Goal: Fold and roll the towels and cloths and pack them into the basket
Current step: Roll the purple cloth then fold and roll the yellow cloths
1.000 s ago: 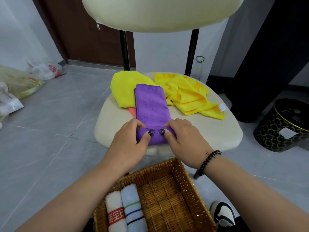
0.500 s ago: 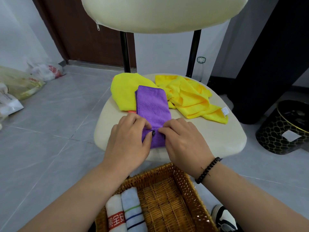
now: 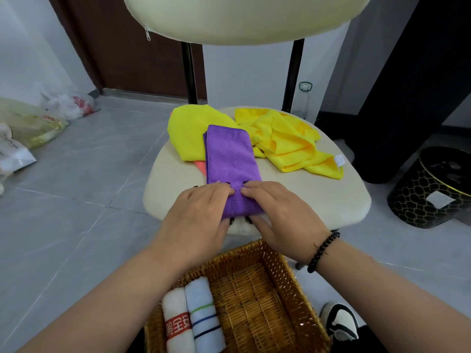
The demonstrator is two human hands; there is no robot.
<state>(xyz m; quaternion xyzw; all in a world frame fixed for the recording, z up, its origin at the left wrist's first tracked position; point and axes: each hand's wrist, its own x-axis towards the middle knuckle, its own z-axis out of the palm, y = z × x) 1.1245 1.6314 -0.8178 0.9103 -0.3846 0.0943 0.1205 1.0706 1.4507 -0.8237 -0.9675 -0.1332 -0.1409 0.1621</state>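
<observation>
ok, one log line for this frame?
step: rolling purple cloth on chair seat | left hand: gripping roll | right hand: gripping roll | basket: two rolled towels

The purple cloth (image 3: 232, 159) is matt microfibre with a fine ribbed weave and a stitched hem. The two yellow cloths, one smooth and flat (image 3: 187, 133), one crumpled (image 3: 285, 141), look like the same soft matt microfibre; the crumpled one carries a small white fabric label (image 3: 339, 160). The chair seat (image 3: 318, 197) is cream upholstery, smooth with a faint sheen. The basket (image 3: 257, 296) is woven wicker, rough and honey-brown. Inside it, the white rolled towel (image 3: 175, 324) and the pale blue rolled towel (image 3: 204, 319) look like soft terry. The floor tiles (image 3: 84, 194) are smooth grey with a dull gloss. The beaded bracelet (image 3: 322, 250) is glossy black.
</observation>
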